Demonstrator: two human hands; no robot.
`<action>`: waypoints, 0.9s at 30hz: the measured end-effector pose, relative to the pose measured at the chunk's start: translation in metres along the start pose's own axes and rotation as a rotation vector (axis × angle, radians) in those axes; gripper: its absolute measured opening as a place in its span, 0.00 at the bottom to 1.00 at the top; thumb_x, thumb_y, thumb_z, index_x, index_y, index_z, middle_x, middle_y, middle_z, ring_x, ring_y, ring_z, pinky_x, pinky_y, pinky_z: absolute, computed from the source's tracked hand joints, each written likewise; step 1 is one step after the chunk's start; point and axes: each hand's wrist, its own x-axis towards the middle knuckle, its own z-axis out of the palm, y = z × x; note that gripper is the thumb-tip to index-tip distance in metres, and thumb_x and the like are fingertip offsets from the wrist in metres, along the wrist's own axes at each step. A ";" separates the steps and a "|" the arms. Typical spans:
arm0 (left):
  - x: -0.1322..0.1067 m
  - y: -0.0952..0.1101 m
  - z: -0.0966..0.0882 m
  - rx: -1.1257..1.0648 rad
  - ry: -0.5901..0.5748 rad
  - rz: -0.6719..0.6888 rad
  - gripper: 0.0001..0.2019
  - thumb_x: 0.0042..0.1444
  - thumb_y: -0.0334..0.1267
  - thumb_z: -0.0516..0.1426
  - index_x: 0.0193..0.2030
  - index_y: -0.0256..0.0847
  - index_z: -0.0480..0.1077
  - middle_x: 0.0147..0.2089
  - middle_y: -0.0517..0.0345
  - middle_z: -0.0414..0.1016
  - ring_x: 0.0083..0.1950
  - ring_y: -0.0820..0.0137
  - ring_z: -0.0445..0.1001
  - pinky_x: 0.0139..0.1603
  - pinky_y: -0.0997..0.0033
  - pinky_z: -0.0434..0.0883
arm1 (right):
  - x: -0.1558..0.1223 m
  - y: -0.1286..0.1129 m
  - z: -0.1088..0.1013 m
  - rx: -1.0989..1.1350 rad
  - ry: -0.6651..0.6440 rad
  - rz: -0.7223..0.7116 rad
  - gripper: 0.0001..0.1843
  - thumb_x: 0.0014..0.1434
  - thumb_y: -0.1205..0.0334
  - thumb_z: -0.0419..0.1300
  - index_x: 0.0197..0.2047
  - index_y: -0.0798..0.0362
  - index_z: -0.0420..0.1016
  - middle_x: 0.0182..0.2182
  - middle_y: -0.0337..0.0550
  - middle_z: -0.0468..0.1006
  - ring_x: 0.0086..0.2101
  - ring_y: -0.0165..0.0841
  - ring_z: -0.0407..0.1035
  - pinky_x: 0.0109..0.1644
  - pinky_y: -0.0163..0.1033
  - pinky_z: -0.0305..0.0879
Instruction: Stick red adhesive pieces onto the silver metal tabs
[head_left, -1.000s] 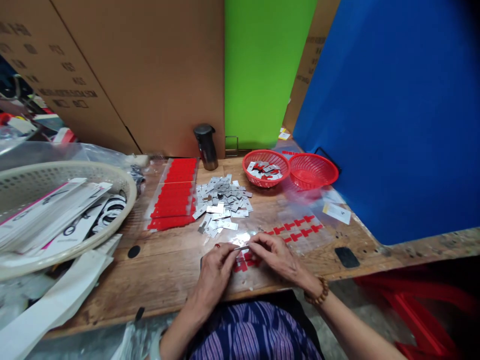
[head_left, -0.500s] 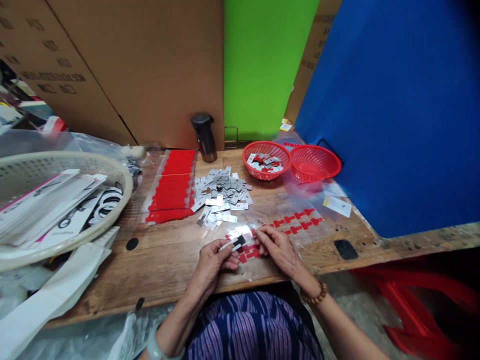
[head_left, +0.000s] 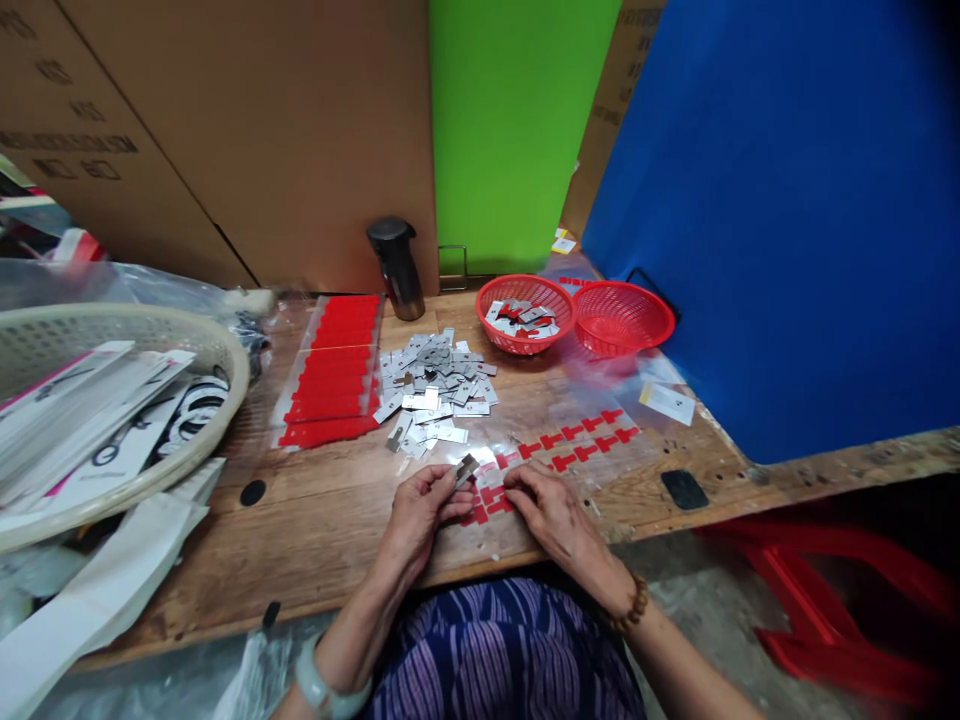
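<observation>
My left hand (head_left: pixel 421 508) pinches a small flat metal plate (head_left: pixel 466 468) between thumb and fingers, just above a clear sheet of red T-shaped stickers (head_left: pixel 491 499). Over the same sheet, my right hand (head_left: pixel 556 508) has its thumb and fingertips closed at the edge of the red shapes. What those fingertips hold, if anything, is too small to make out. Beyond the hands lies a loose heap of similar metal plates (head_left: pixel 439 385). More red stickers (head_left: pixel 586 432) show on the clear sheeting to the right.
Stacked red sticker sheets (head_left: pixel 330 375) lie left of the heap. A red basket (head_left: pixel 525 345) holds finished-looking plates, beside another red basket (head_left: pixel 626 320). A dark bottle (head_left: pixel 399 270) stands behind. At far left is a large cream basket (head_left: pixel 236 385) with packaged items.
The plate in my left hand has tilted and now shows a shiny metallic face instead of a white and dark one. My right hand stays at the sticker sheet. The view has shifted slightly.
</observation>
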 end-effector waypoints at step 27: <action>0.011 -0.021 0.018 0.089 0.051 0.088 0.14 0.45 0.32 0.62 0.39 0.33 0.67 0.29 0.51 0.79 0.29 0.69 0.78 0.33 0.76 0.74 | -0.016 0.009 0.027 -0.072 0.228 -0.126 0.09 0.60 0.67 0.49 0.38 0.49 0.70 0.33 0.45 0.69 0.36 0.36 0.67 0.40 0.41 0.66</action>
